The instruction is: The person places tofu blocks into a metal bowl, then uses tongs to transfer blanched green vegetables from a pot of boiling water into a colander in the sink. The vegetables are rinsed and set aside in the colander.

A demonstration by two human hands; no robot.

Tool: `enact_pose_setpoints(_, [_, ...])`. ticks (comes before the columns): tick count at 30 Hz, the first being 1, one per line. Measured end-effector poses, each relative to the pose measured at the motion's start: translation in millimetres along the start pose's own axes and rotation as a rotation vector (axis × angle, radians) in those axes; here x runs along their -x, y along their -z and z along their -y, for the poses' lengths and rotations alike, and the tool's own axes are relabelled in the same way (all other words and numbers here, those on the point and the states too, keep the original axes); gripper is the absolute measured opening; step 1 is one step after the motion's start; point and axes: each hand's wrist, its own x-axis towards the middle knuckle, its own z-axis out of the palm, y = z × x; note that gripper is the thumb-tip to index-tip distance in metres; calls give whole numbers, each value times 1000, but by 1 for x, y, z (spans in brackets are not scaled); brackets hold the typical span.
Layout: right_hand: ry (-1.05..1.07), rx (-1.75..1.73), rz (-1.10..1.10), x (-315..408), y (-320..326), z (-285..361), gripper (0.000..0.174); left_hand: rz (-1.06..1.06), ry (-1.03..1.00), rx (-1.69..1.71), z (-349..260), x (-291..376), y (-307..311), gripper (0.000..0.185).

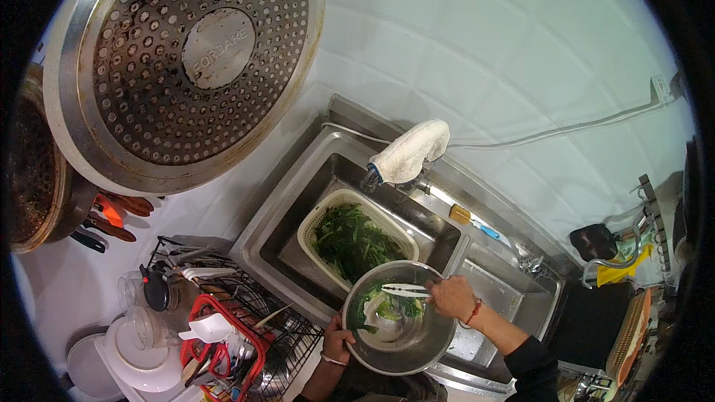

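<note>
My left hand (337, 340) grips the left rim of a stainless steel mixing bowl (435, 335), tilted over the sink's front edge. Inside the bowl lie some leafy greens (385, 311). My right hand (451, 297) holds a pair of metal tongs (403, 290), their tips over the greens. Behind the bowl, a cream plastic colander basket (311, 251) full of chopped leafy greens (357, 234) sits in the left basin of the steel sink (279, 178).
A cloth-wrapped faucet (410, 151) stands behind the basket. A brush (473, 222) lies on the sink ledge. At left are a black wire dish rack (301, 340), a red-rimmed utensil basket (260, 340) and white plates (142, 357). A large perforated-base pan (190, 178) hangs upper left.
</note>
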Motion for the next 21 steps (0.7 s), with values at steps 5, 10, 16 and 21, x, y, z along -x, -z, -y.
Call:
enact_pose_setpoints(5, [-29,-101,36,12,20,0,34,-60,-5,27,5,-6,8,51])
enact_pose_setpoints(10, [-113,-41,86,33,35,9,63,8,-101,7,1,-7,4,61])
enact_pose_setpoints(16, [-157,-32,148,35,15,19,68,87,-212,68,3,-7,2,60])
enact_pose_setpoints(21, [-158,-118,104,23,-1,38,52,65,-120,59,11,-6,4,59])
